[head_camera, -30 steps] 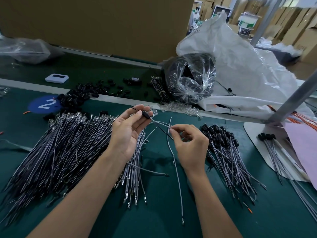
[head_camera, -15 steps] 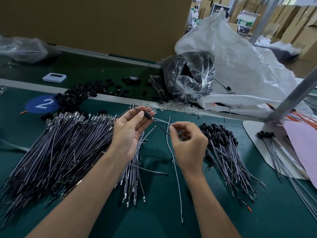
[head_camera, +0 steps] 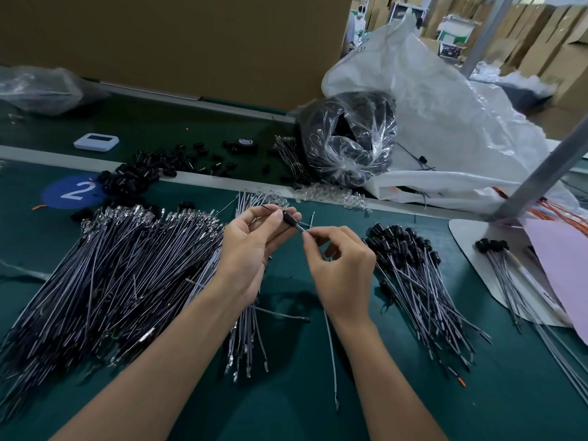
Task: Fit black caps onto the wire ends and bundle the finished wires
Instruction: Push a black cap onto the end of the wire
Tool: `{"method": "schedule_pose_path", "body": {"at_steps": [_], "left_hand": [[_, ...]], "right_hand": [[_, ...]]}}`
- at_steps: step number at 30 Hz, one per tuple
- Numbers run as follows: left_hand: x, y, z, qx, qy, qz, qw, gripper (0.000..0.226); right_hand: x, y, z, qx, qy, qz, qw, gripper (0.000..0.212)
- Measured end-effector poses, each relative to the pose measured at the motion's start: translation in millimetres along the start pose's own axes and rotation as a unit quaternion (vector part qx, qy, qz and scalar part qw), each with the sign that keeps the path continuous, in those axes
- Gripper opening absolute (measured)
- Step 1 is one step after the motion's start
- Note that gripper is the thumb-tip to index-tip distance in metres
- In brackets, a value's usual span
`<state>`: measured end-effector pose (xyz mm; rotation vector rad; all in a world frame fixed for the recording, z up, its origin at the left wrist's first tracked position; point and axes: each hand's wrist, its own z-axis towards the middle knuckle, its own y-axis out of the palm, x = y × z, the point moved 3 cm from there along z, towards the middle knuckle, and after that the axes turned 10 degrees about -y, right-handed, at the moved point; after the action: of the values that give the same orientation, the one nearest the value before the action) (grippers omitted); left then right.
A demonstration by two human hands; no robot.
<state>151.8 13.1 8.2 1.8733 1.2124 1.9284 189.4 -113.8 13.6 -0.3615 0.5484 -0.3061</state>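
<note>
A black cap is held tilted above the table, pinched in the left hand, while the right hand pinches a thin grey wire at the cap's lower end. Uncapped wires with bare metal tips lie fanned in a big heap on the left. Capped wires lie heaped on the right, and loose caps are scattered further back.

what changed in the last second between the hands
The right hand slid up along the thin dark wire toward the small black cap, so its pinching fingertips now sit right next to the cap. Nothing was let go or newly picked up. The left hand still pinches the cap, and the big pile of uncapped wires and the pile of capped wires lie as before.
</note>
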Motion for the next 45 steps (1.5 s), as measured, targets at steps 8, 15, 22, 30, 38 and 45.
{"method": "schedule_pose_path", "body": {"at_steps": [8,15,22,30,38,45], "left_hand": [[-5,3,-1,-0.030,-0.001,0.001,1.000,0.009],[-9,3,-1,-0.039,-0.004,0.005,0.999,0.018],[-12,2,-1,-0.050,-0.025,0.050,0.997,0.013],[-2,3,-4,-0.004,0.015,0.104,0.995,0.021],[37,-31,0,0.135,0.075,-0.032,0.987,0.009],[22,-23,1,0.062,-0.087,0.038,0.994,0.016]], "right_hand": [[-4,-2,0,0.025,-0.004,-0.004,1.000,0.004],[0,-2,1,0.010,0.031,0.026,0.999,0.009],[-4,-3,4,-0.019,0.013,0.018,1.000,0.022],[-6,-4,3,-0.004,-0.020,-0.031,0.999,0.019],[9,-6,8,-0.038,0.056,0.067,0.995,0.012],[17,-6,11,0.058,0.300,0.547,0.780,0.007]]}}
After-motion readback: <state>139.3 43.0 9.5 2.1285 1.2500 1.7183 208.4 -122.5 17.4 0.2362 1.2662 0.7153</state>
